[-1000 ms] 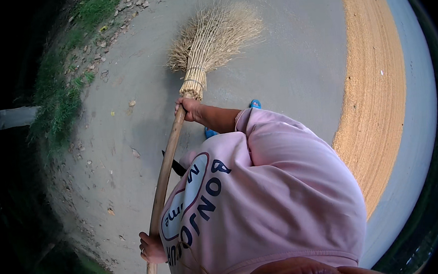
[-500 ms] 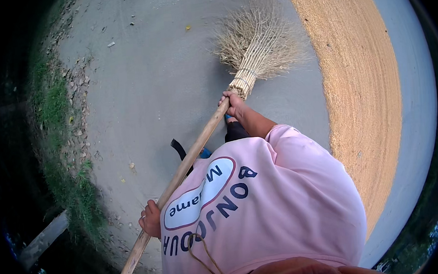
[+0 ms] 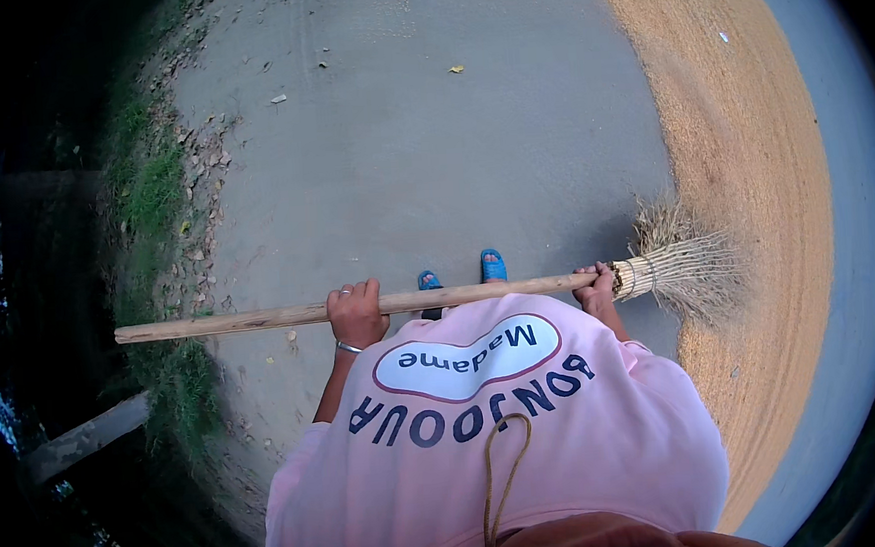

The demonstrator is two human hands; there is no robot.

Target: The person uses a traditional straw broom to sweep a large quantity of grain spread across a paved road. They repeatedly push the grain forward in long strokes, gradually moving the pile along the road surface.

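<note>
A long-handled twig broom [image 3: 489, 291] lies crosswise in front of my body, its pale wooden pole reaching out to the left. My left hand [image 3: 357, 313], with a ring and a bracelet, is closed round the middle of the pole. Close to the bound bundle of twigs, my right hand [image 3: 599, 291] grips the lower end of the pole. The spread bristles rest over the near edge of a long band of golden grain [image 3: 740, 145] on the right, and their tips look blurred.
Grey pavement [image 3: 420, 154] stretches ahead, with a yellow leaf [image 3: 456, 70] and small bits on it. My feet in blue sandals [image 3: 494, 264] stand below the pole. Grass [image 3: 152, 196] and dry leaves line the left edge, near a concrete slab [image 3: 87, 437].
The broom head has swung from ahead of me over to the right, onto the grain's edge. The pole has turned from slanted to nearly crosswise, and my left hand has moved forward.
</note>
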